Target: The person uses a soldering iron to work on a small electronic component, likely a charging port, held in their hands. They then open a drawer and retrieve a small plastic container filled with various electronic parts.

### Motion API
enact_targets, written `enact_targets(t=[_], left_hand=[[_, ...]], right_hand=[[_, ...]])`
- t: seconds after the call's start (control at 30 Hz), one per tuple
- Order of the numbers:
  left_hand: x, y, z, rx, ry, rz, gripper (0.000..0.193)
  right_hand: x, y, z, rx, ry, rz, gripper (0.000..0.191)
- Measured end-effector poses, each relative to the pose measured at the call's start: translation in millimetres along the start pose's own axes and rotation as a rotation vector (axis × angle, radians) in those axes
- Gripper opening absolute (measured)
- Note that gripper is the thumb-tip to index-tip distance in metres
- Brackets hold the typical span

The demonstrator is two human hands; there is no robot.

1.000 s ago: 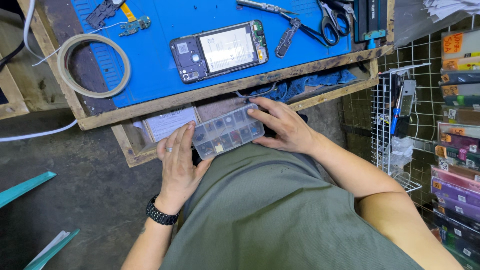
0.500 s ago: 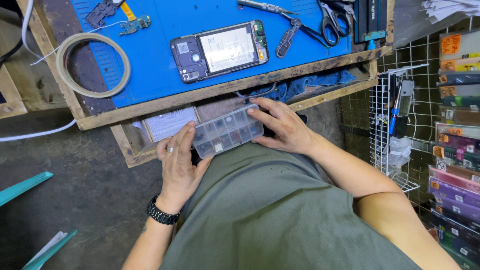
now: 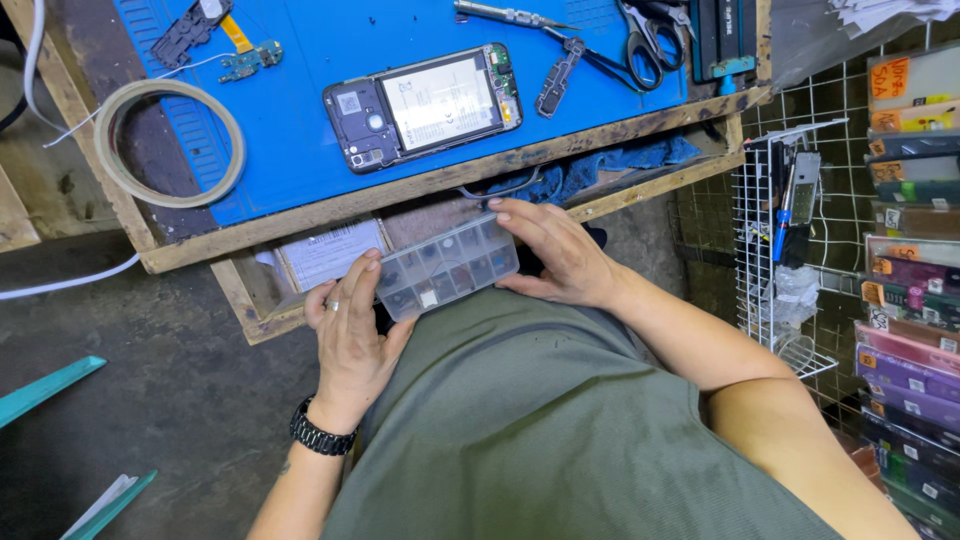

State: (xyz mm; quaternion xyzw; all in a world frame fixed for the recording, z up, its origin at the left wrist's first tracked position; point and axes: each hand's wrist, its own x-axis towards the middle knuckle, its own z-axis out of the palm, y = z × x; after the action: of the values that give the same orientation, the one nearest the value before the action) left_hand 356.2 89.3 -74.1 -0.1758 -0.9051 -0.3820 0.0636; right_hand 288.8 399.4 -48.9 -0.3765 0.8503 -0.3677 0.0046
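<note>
Both hands clasp a clear plastic compartment box (image 3: 447,267) at its two short ends, just over the person's lap and in front of an open wooden drawer (image 3: 300,262). From the head view, the left hand (image 3: 348,330) curls its fingers onto the near left end of the box, a ring on one finger and a dark link watch (image 3: 320,434) at the wrist; the right hand (image 3: 553,255) wraps the far right end with its fingers laid along the top edge, so each hand is closed on the box rather than spread. Small dark and reddish parts fill the box's square cells, but they are too small to tell apart. The box's underside and both palms are hidden, and the drawer is largely covered by the box and hands, with only a pale paper sheet showing. Above it, a worn wooden bench carries a smooth blue mat (image 3: 340,40) on which lies an opened phone (image 3: 425,103), back off, its flat battery showing. Beside it lie scissors (image 3: 650,35), cut off at the top edge, a coil of pale tape (image 3: 170,140), and a wire rack (image 3: 785,250) stands at the right.
</note>
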Motion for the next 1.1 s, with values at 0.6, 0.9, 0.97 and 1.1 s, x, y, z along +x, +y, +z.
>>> enact_targets(t=[0.6, 0.9, 0.97, 1.1], left_hand=[[4.4, 3.0, -1.2, 0.016, -0.018, -0.005, 0.105], [5.2, 3.8, -0.9, 0.020, -0.016, -0.007, 0.103], [5.8, 3.7, -0.5, 0.021, -0.014, -0.005, 0.103], [5.3, 3.2, -0.7, 0.026, -0.023, -0.005, 0.103]], right_hand=[[2.7, -1.0, -2.6, -0.035, -0.030, 0.000, 0.090], [-2.1, 2.2, -1.5, 0.011, -0.010, 0.059, 0.097], [-2.7, 3.1, -1.0, 0.016, -0.008, 0.058, 0.097], [-3.8, 4.6, -0.6, 0.018, -0.005, 0.056, 0.097]])
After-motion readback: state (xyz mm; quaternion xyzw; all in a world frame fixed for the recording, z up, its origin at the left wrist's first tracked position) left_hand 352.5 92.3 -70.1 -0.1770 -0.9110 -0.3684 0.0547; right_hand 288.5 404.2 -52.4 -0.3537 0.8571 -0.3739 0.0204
